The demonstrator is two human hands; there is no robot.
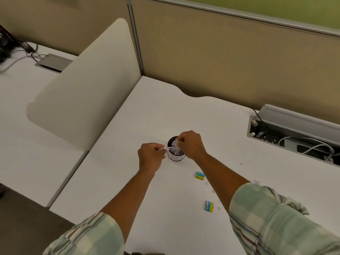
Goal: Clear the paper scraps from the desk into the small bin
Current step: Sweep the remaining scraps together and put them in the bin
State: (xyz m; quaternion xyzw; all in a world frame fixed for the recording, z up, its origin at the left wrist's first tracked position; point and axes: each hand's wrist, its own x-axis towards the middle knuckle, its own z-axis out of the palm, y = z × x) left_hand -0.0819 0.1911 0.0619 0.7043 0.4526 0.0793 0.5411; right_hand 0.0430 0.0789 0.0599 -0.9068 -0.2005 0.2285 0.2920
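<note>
A small round bin point(175, 157), dark inside with a white band, stands in the middle of the white desk point(184, 111) and is stuffed with white paper scraps point(176, 149). My left hand point(151, 155) is just left of the bin's rim, pinching a small white scrap point(165, 148) at the rim. My right hand point(191, 144) is over the bin's right side, its fingertips closed on the paper inside the opening. A few tiny white scraps point(241, 164) lie on the desk to the right, some near my right forearm.
Two small blue and yellow boxes point(200, 175) point(209, 206) lie on the desk near my right arm. An open cable tray point(294, 142) with wires sits at the right. A cream divider panel point(84, 85) borders the desk on the left, beige partition walls behind.
</note>
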